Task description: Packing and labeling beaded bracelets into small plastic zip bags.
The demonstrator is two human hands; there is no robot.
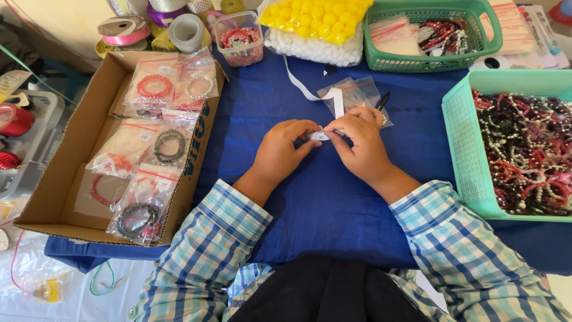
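head view: left hand (285,149) and right hand (357,146) both pinching white label strip (320,136)

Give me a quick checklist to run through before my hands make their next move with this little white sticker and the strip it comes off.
1. Small white sticker pinched between both hands: ok.
2. Left hand and right hand meet at the fingertips over the blue tablecloth: ok.
3. White backing strip trails free toward the top of the table, not snagged: ok.
4. Clear zip bags lie just beyond the hands: ok.
5. Sticker fully peeled from the strip: cannot tell, fingers cover it.
6. Cardboard box of bagged bracelets open by the left arm: ok.
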